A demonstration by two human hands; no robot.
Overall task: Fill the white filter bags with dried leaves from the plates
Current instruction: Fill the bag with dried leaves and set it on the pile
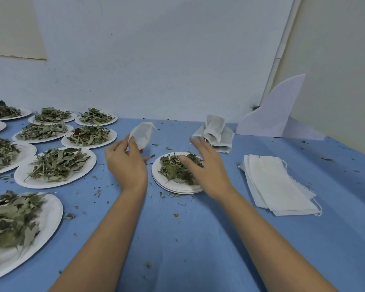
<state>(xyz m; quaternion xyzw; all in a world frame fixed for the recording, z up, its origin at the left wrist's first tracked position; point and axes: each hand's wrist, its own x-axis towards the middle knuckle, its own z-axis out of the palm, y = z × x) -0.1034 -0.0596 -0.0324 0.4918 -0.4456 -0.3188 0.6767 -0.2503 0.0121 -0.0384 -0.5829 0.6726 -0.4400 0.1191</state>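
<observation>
My left hand (pixel 125 163) holds up a white filter bag (pixel 142 134) above the blue table, left of a small stack of white plates (pixel 175 187) topped with dried leaves (pixel 174 168). My right hand (pixel 204 165) hovers over those leaves with its fingers spread and nothing in it. A flat stack of white filter bags (pixel 277 184) lies to the right. Filled, bulging bags (pixel 215 131) are heaped behind the plate.
Several more plates of dried leaves (pixel 56 165) cover the left side of the table (pixel 198 239). Leaf crumbs are scattered over the blue surface. A white curved board (pixel 276 112) leans at the back right against the wall.
</observation>
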